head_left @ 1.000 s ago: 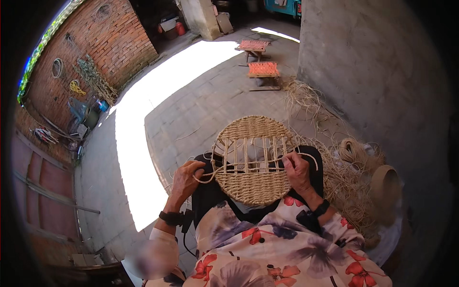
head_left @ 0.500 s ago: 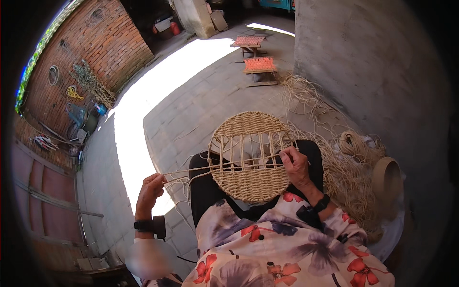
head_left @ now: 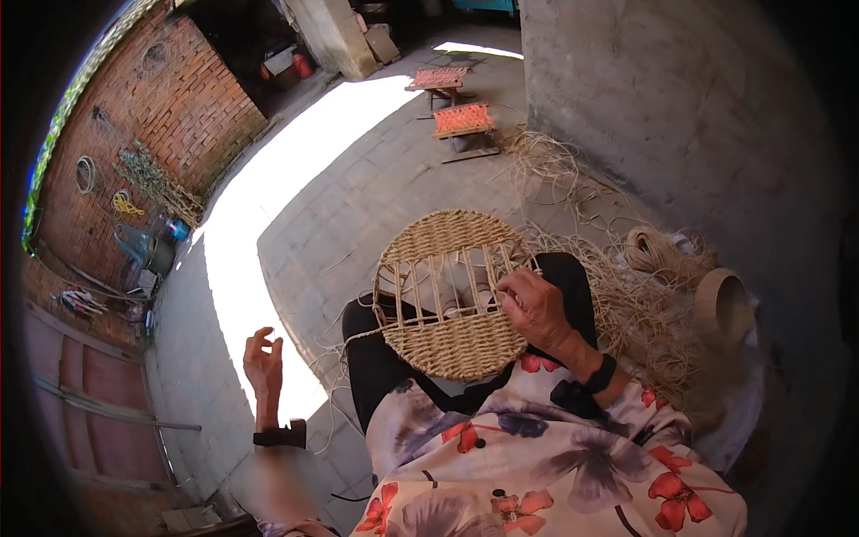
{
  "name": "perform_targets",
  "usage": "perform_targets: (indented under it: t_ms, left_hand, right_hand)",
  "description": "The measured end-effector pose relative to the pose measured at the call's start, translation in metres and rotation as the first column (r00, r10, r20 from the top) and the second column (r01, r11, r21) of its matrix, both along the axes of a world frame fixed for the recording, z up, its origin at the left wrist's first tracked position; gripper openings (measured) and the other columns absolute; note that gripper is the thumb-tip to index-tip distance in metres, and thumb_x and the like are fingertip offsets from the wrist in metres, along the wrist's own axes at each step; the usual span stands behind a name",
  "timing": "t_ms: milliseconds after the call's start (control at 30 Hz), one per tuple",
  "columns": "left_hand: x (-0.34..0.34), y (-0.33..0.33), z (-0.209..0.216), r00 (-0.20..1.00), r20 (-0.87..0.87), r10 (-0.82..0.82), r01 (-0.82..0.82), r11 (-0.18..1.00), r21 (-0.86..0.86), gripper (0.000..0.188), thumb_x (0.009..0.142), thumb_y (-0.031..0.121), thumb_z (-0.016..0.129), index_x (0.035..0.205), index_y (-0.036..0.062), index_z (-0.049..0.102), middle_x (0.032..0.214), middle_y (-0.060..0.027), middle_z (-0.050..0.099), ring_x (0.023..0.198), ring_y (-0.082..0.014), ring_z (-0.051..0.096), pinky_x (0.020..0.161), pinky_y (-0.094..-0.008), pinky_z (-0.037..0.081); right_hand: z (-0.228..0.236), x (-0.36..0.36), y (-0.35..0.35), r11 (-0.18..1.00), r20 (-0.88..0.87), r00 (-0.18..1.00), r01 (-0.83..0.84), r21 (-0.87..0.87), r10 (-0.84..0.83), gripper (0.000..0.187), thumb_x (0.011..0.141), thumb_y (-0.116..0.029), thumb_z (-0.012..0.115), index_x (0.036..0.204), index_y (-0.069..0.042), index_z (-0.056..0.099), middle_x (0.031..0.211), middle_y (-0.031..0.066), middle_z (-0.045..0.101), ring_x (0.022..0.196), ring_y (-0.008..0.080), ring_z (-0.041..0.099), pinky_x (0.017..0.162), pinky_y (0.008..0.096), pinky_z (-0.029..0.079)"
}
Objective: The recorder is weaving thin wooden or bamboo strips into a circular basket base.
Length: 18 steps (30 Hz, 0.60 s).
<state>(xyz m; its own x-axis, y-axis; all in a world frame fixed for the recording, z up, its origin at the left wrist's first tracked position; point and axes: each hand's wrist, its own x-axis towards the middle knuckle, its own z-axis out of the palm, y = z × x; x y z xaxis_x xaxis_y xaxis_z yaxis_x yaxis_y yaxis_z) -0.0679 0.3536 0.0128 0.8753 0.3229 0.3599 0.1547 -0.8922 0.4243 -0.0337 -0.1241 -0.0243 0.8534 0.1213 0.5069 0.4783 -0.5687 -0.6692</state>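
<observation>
A round woven straw-coloured mat (head_left: 456, 353) rests on my lap, between my dark-trousered knees. Its near and far parts are tightly woven; across the middle, bare strands (head_left: 436, 276) run with gaps between them. My right hand (head_left: 540, 309) is at the mat's right side, fingers curled together over the strands near the woven edge. What the fingertips pinch is hidden. Off to the left, away from the mat, my left hand (head_left: 263, 362) is raised with fingers bent and apart, nothing in it. A twisted cord (head_left: 360, 336) trails from the mat's left rim over my left knee.
A tangled heap of loose cord (head_left: 640, 313) lies right of my knee, with a coil (head_left: 646, 249) and a tan round container (head_left: 723, 306). Ahead stand two low stools with red woven seats (head_left: 463, 118). A grey wall (head_left: 644, 116) rises at right, a brick wall (head_left: 192, 85) at left.
My left hand has let go of the cord it held taut, and its fingers have opened. My right hand has shifted inward over the mat. The whole view has moved slightly.
</observation>
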Motion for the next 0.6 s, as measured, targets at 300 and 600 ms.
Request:
perform_targets:
  t_ms: [300,600]
  left_hand:
    - [0.048,-0.236,-0.007,0.633,-0.081,-0.77,0.767,0.61,0.2,0.01,0.076,0.016,0.067,0.079,0.0071,0.069,0.073,-0.0086,0.056,0.072,-0.0282,0.057,0.065,-0.0417,0.045]
    - [0.051,-0.246,0.002,0.584,-0.2,-0.787,0.807,0.59,0.037,0.014,0.075,0.017,0.062,0.078,0.0063,0.07,0.072,-0.0104,0.057,0.072,-0.0312,0.062,0.065,-0.0431,0.048]
  right_hand:
    - [0.003,-0.008,0.01,0.91,0.02,0.992,-0.103,-0.401,0.122,0.019,0.077,-0.014,0.067,0.096,-0.011,0.063,0.088,0.0073,0.056,0.093,0.0271,0.054,0.078,0.0416,0.043]
    - [0.01,-0.011,0.005,0.813,-0.075,0.99,-0.141,-0.564,0.119,0.017,0.075,-0.008,0.063,0.092,-0.01,0.065,0.089,0.0083,0.06,0.091,0.0277,0.056,0.075,0.0426,0.043]
